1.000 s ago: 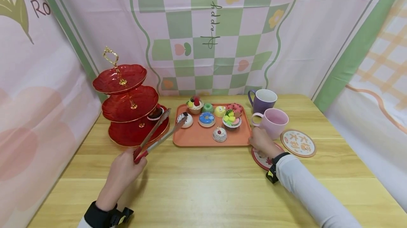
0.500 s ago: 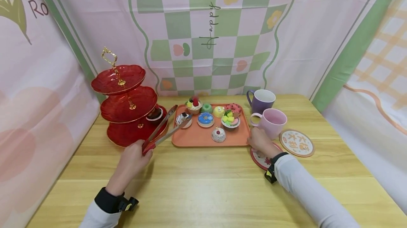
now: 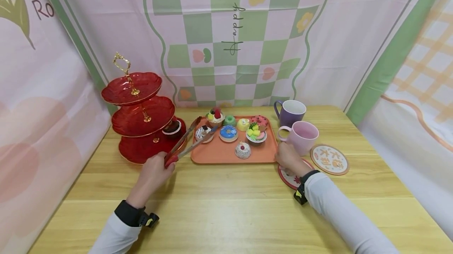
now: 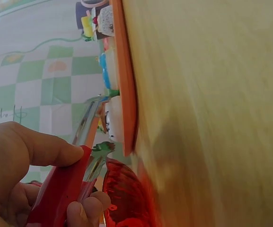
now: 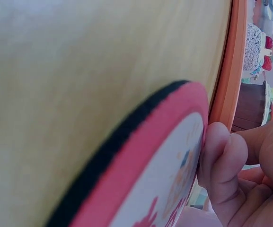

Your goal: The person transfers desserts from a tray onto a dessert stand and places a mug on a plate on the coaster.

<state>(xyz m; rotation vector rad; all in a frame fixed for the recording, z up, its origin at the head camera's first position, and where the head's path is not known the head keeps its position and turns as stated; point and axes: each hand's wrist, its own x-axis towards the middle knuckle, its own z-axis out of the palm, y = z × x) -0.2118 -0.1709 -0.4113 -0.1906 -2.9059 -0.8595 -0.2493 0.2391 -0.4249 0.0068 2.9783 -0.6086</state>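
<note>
My left hand (image 3: 155,173) grips a pair of food tongs (image 3: 171,161) by the red handles. Their spread metal tips reach over the left end of an orange tray (image 3: 219,156), one on either side of a white round pastry with dark drizzle (image 3: 204,133). In the left wrist view, thumb and fingers wrap the red handle (image 4: 63,189). At the tray's front right corner, my right hand (image 3: 288,156) pinches the edge, its fingers curled beside a red-rimmed coaster (image 5: 141,156). Also on the tray are a blue donut (image 3: 228,133), a white cherry-topped cake (image 3: 242,150) and several other toy sweets.
A three-tier red stand (image 3: 141,150) rises at the left, with a chocolate cupcake (image 3: 172,127) on its bottom plate. Right of the tray stand a purple mug (image 3: 288,118) and a pink mug (image 3: 304,136). A pale round coaster (image 3: 329,159) lies beyond them.
My left hand has moved right and slightly forward, carrying the tongs from beside the stand to the drizzled pastry. My right hand stays at the tray's corner.
</note>
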